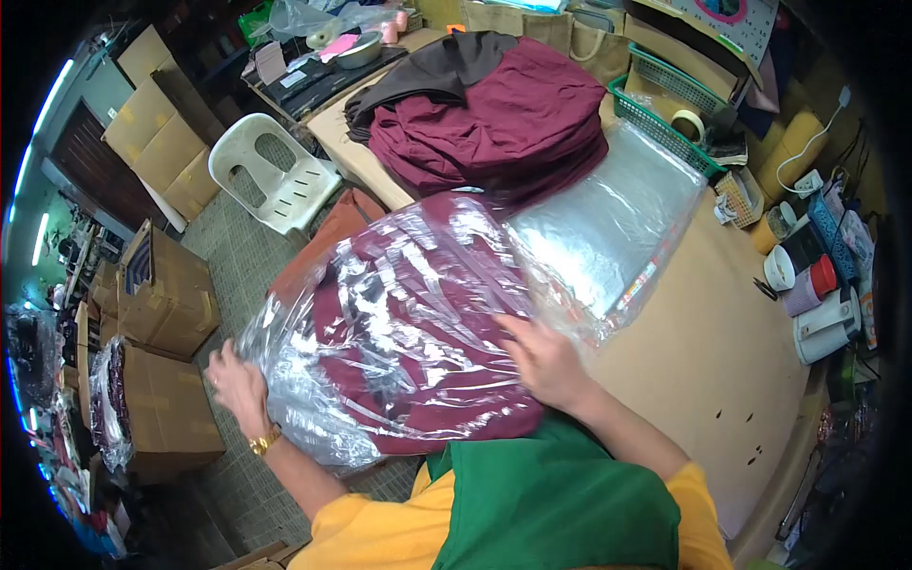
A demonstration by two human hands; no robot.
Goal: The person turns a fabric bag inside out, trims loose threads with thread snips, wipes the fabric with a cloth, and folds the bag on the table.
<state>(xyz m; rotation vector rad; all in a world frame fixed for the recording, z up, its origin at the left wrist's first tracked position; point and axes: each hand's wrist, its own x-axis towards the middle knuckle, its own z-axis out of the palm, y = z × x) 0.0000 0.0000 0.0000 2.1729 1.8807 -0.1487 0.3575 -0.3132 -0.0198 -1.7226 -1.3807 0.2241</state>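
Observation:
A maroon garment (470, 408) with dark parts lies folded inside a shiny clear plastic bag (328, 432) in front of me. My left hand (239, 388), with a gold watch at the wrist, grips the loose left edge of the bag, its fingers curled and a little blurred. My right hand (546, 363) holds the bag's right side, fingers bent over the plastic beside the garment. Just beyond, a stack of flat clear plastic bags (608, 233) lies on the table. A large pile of maroon garments (494, 123) with dark parts rises behind it.
The brown-topped table (693, 380) runs along my right. Green baskets (670, 128), cups (779, 269) and a white jug-like container (825, 328) line its far edge. A white plastic chair (271, 176) and cardboard boxes (166, 304) stand on the floor at left.

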